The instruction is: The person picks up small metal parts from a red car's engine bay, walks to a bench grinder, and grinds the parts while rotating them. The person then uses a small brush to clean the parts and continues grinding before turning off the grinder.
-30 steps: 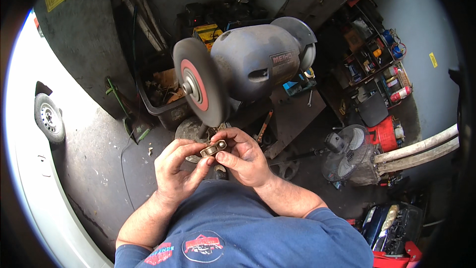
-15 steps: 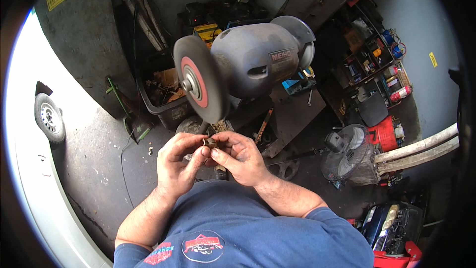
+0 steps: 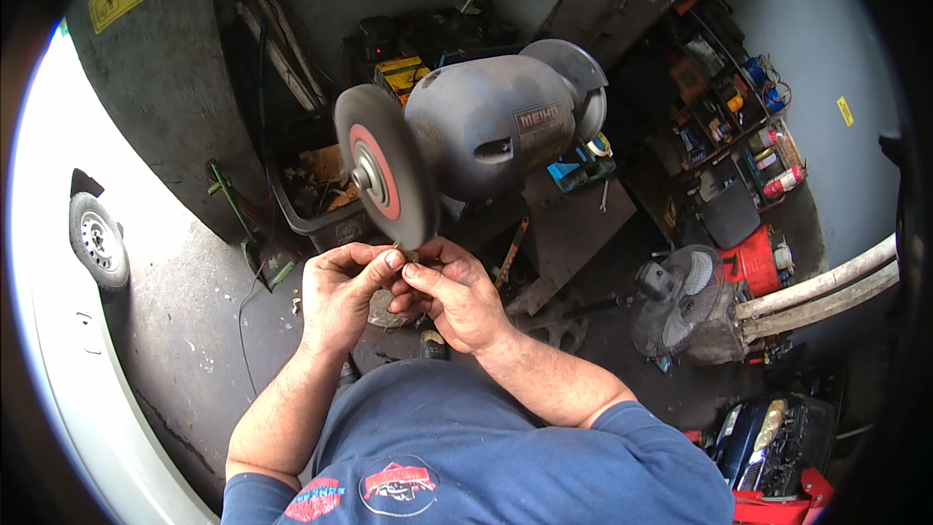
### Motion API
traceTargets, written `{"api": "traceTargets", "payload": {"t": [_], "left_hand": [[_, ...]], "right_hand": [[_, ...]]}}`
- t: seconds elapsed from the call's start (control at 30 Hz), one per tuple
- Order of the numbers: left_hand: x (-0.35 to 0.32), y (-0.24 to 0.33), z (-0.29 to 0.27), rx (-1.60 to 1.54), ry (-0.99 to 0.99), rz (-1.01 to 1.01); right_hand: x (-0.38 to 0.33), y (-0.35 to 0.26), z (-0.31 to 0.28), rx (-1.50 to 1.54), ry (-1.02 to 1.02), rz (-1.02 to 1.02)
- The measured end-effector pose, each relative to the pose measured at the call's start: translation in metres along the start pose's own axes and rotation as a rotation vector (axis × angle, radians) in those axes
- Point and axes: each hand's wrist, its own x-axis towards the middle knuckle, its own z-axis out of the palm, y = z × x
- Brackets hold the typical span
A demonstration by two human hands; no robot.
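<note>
A grey bench grinder (image 3: 491, 131) stands in front of me, with a grey grinding wheel with a red centre (image 3: 384, 167) on its left end. My left hand (image 3: 340, 294) and my right hand (image 3: 455, 294) pinch one small dark metal part (image 3: 409, 256) between their fingertips. The part sits right at the lower rim of the wheel, touching it or nearly so. Most of the part is hidden by my fingers.
A dark bin of scrap (image 3: 316, 190) stands left of the grinder. A floor fan (image 3: 680, 297) and a red container (image 3: 753, 262) are to the right, beside shelves of cans (image 3: 739, 126). A white car with its wheel (image 3: 97, 238) is at far left.
Both hands have lifted the small part from chest height up to the lower edge of the grinding wheel.
</note>
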Motion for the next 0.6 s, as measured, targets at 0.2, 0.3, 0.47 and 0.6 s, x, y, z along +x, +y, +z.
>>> {"api": "traceTargets", "payload": {"t": [0.2, 0.3, 0.47, 0.6], "left_hand": [[0.001, 0.004, 0.003, -0.041, -0.019, 0.001], [-0.009, 0.007, 0.003, -0.028, -0.079, 0.08], [-0.03, 0.006, 0.002, 0.028, -0.189, 0.29], [-0.036, 0.005, 0.002, 0.004, -0.173, 0.346]], "right_hand": [[0.002, 0.0, 0.001, -0.097, 0.089, 0.016], [-0.011, -0.003, 0.008, -0.255, -0.001, -0.244], [-0.038, -0.02, 0.011, -0.584, -0.053, -0.439], [-0.043, -0.03, 0.013, -0.811, -0.103, -0.52]]}}
